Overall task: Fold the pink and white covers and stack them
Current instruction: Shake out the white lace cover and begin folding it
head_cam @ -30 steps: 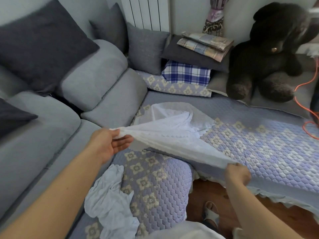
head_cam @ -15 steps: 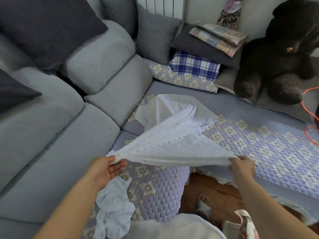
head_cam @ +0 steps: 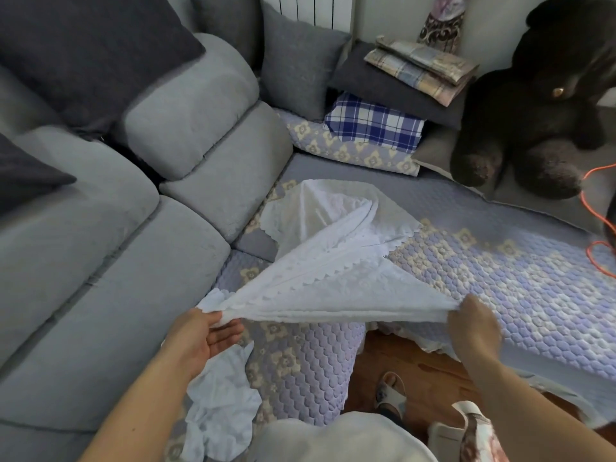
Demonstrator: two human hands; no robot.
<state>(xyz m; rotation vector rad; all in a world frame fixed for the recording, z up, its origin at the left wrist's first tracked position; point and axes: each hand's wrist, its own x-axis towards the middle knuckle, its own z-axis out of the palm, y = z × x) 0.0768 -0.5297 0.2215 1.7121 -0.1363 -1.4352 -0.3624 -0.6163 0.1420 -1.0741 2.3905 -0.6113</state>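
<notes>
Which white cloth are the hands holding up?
The white cover with scalloped edges, stretched between the left hand and right hand. The other white cloth lies crumpled on the sofa below the left hand, untouched.

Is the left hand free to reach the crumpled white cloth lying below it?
Probably not yet: the left hand pinches a corner of the white cover, stretched across to the right hand. The crumpled cloth lies unobstructed just beneath, reachable once released.

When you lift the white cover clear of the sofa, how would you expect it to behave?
Probably floppy: the white cover sags and creases between the left hand and right hand. Likely light, since pinched corners carry it. Its scalloped edge may snag.
</notes>
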